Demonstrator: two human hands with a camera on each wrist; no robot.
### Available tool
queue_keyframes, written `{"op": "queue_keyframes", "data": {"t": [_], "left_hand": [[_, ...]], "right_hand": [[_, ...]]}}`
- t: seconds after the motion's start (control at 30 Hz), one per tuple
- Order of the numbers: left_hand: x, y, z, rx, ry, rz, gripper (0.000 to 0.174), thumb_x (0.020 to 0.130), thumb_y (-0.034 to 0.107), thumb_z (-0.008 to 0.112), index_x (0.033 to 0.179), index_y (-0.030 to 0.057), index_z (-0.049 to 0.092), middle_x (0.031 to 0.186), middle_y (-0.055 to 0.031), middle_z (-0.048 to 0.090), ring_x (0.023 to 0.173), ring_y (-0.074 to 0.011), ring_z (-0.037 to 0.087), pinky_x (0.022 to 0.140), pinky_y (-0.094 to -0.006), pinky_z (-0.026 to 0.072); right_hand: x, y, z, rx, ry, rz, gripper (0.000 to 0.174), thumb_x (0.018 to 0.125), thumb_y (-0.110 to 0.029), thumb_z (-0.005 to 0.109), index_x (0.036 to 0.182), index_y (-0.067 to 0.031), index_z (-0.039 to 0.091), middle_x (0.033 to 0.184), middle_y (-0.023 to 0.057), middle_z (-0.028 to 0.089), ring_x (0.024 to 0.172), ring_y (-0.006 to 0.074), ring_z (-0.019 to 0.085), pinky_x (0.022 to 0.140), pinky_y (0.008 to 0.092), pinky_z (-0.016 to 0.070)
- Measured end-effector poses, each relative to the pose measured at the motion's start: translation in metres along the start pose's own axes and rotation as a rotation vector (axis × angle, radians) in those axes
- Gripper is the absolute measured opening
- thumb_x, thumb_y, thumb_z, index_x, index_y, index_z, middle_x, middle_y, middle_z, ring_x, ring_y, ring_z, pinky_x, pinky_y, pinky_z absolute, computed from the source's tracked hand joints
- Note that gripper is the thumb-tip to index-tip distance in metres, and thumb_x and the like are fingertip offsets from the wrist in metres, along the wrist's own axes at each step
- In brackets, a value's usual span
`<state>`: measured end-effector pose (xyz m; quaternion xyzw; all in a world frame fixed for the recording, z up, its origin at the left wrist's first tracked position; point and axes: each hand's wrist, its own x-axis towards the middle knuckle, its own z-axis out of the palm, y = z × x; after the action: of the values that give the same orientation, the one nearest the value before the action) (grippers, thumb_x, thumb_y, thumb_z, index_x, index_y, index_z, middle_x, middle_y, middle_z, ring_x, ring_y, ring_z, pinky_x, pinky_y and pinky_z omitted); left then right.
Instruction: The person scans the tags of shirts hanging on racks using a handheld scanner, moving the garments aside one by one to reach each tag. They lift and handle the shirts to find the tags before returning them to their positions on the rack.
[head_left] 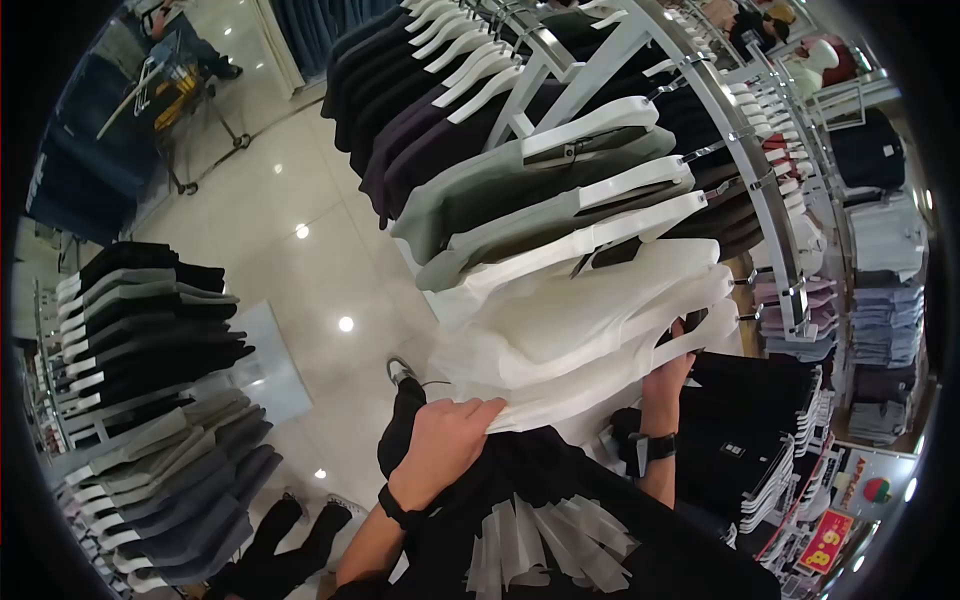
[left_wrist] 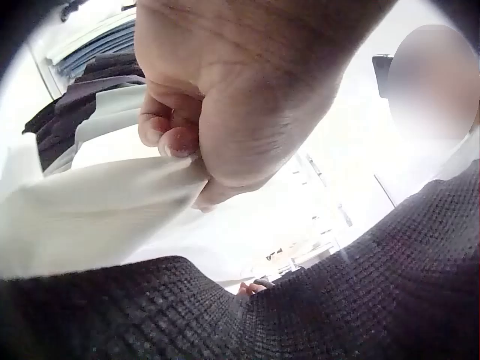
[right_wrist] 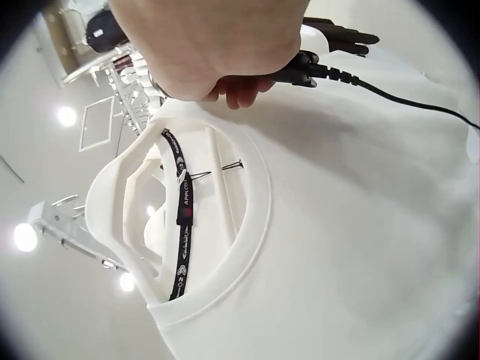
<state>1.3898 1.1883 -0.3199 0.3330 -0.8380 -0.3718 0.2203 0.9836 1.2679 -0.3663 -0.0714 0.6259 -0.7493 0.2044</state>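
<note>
bright clothing shop, glossy pale floor (head_left: 325, 270) with ceiling lights bouncing off it. left hand (head_left: 445, 440) is reached forward, back of it up, fingers curled in and pinching the edge of a white shirt (head_left: 590, 392) so the cloth pulls into a soft fold. the shirt is right in front of the person, nearest in a row of hanging tops. right hand (head_left: 665, 380) is up by its neck and shoulder end, fingers bent, but i can't tell how firmly or on what they're closed. thin black cable (right_wrist: 397, 97) trails off beside it. smooth plain fabric, rounded neckline, black printed tape (right_wrist: 184, 217) inside. dark waffle-knit top (left_wrist: 375, 285) on the wearer. further out: grey-green shirts (head_left: 470, 195) on chunky white hangers, shiny metal rail (head_left: 745, 150), then dark tops (head_left: 385, 110) behind.
</note>
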Motion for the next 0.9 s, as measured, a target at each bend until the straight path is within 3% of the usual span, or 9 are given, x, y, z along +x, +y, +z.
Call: {"op": "queue_keyframes", "data": {"t": [0.17,0.27,0.43,0.5,0.73,0.8,0.83,0.9], "left_hand": [[-0.008,-0.016,-0.012,0.031,0.054,0.024,0.039,0.077,0.002,0.079,0.115,0.0121,0.074,0.090,-0.0074,0.070,0.072,-0.0329,0.065,0.068,-0.0448,0.0537],[-0.017,-0.019,-0.023,0.072,0.042,0.019,0.030,0.084,0.005,0.078,0.113,0.0098,0.072,0.095,-0.0087,0.069,0.073,-0.0324,0.067,0.069,-0.0447,0.0545],[-0.027,-0.030,-0.031,0.074,0.020,-0.033,0.018,0.095,0.008,0.073,0.112,0.0077,0.070,0.098,-0.0107,0.068,0.077,-0.0333,0.071,0.069,-0.0454,0.0566],[-0.032,-0.034,-0.034,0.073,0.030,-0.104,0.013,0.098,0.010,0.071,0.110,0.0069,0.068,0.097,-0.0120,0.069,0.078,-0.0365,0.072,0.070,-0.0476,0.0576],[-0.042,-0.046,-0.031,0.069,0.064,-0.135,0.013,0.099,0.010,0.071,0.110,0.0053,0.066,0.099,-0.0140,0.069,0.085,-0.0407,0.072,0.074,-0.0510,0.0577],[-0.045,-0.047,-0.033,0.054,-0.024,-0.197,0.015,0.098,0.011,0.073,0.111,0.0050,0.069,0.103,-0.0162,0.070,0.091,-0.0420,0.071,0.078,-0.0514,0.0570],[-0.047,-0.049,-0.033,0.058,-0.024,-0.196,0.015,0.098,0.011,0.073,0.111,0.0050,0.069,0.103,-0.0162,0.070,0.091,-0.0420,0.071,0.078,-0.0514,0.0570],[-0.052,-0.055,-0.031,0.108,-0.153,-0.193,0.021,0.098,0.010,0.074,0.117,0.0054,0.068,0.108,-0.0166,0.068,0.092,-0.0424,0.071,0.078,-0.0517,0.0575]], "right_hand": [[-0.009,0.001,-0.007,0.037,-0.010,-0.037,0.023,0.106,-0.011,0.073,0.128,-0.0018,0.072,0.124,0.0080,0.074,0.112,0.0236,0.074,0.097,0.0392,0.0625],[-0.028,-0.013,0.014,0.079,0.127,-0.047,0.039,0.106,-0.013,0.073,0.143,-0.0037,0.065,0.135,0.0104,0.072,0.125,0.0268,0.070,0.103,0.0445,0.0617],[-0.048,-0.013,0.025,0.106,0.086,0.002,0.049,0.105,-0.014,0.072,0.152,-0.0053,0.060,0.148,0.0099,0.067,0.134,0.0296,0.067,0.107,0.0468,0.0611],[-0.062,-0.016,0.044,0.177,0.097,-0.043,0.021,0.104,-0.012,0.075,0.125,-0.0101,0.070,0.105,0.0010,0.069,0.088,0.0160,0.066,0.078,0.0346,0.0543],[-0.077,-0.013,0.054,0.200,0.057,-0.018,0.013,0.105,-0.013,0.074,0.115,-0.0070,0.067,0.089,0.0040,0.064,0.079,0.0173,0.063,0.075,0.0350,0.0530],[-0.082,-0.012,0.060,0.208,0.093,0.004,0.009,0.107,-0.013,0.073,0.112,-0.0080,0.067,0.085,0.0030,0.061,0.077,0.0160,0.061,0.073,0.0343,0.0516],[-0.084,-0.009,0.060,0.213,0.093,0.006,0.009,0.107,-0.013,0.073,0.112,-0.0080,0.067,0.085,0.0030,0.061,0.077,0.0160,0.061,0.073,0.0343,0.0516],[-0.087,0.001,0.059,0.235,0.028,-0.019,0.018,0.109,-0.013,0.070,0.125,-0.0069,0.069,0.104,0.0053,0.071,0.093,0.0187,0.069,0.084,0.0371,0.0570]]}}
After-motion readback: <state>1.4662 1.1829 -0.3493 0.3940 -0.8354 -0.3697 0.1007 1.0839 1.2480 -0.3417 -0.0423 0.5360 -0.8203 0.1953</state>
